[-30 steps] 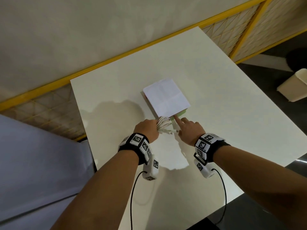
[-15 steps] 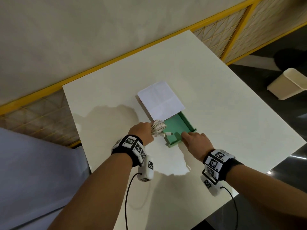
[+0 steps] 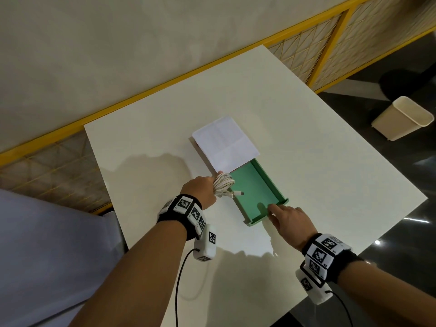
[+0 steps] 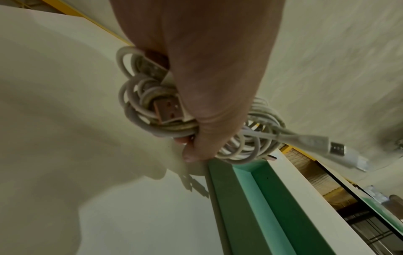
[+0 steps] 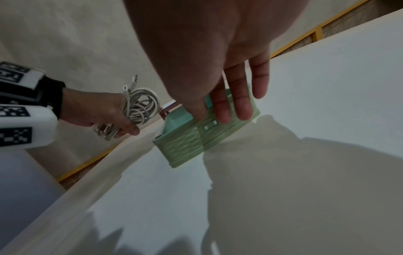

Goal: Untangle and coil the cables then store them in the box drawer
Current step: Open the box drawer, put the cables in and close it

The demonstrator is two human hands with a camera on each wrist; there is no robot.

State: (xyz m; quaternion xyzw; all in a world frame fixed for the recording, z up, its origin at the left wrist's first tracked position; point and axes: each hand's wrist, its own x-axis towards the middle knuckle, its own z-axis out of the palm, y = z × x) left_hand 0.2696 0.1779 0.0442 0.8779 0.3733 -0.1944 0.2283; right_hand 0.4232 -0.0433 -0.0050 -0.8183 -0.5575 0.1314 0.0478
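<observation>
At the green drawer [image 3: 257,192], left hand [image 3: 200,191] grips coiled cables [image 3: 223,186] (USB plug in wrist view); right hand [image 3: 291,219] fingers straight on its front.

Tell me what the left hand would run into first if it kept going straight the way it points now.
Most likely the open green plastic drawer: the left hand, gripping the coiled white cables, points at its near side wall. Height above that wall is unclear, so the bundle may pass over into the drawer.

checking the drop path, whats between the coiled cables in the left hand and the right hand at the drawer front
Only the open green drawer, its floor bare; a cable plug juts over its near-left edge from the coiled cables the left hand holds. Right hand touches the front. Head view shows this.
</observation>
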